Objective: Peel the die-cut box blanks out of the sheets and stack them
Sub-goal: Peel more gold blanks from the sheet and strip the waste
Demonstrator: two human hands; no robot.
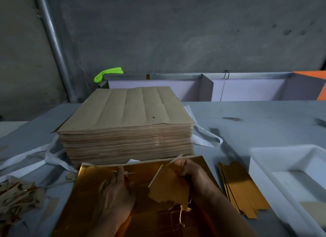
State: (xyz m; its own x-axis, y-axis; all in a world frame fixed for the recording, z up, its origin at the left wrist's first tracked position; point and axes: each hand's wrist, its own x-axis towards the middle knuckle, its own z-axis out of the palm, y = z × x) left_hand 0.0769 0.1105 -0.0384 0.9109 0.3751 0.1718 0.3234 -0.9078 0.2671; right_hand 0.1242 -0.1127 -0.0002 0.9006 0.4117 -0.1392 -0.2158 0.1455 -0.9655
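My left hand (114, 192) presses flat on the sheet (88, 183); my right hand (192, 171) pinches a blank (167, 185) half lifted from it; a small stack (241, 189) lies right; the thick pile (127, 109) behind suggests most remains.

Sheet (105, 210) – glossy gold foil card; stack (127, 130) – matt brown paperboard; blanks (241, 189) gold, shiny; tray (261, 166) smooth white plastic; pipe (51, 40) metal; wall (176, 33) rough concrete.

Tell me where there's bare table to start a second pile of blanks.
Best: the grey tabletop right of the brown sheet stack, behind the white tray and gold blank pile. Crowded: the near edge, with the gold sheet and the scrap pile at left.
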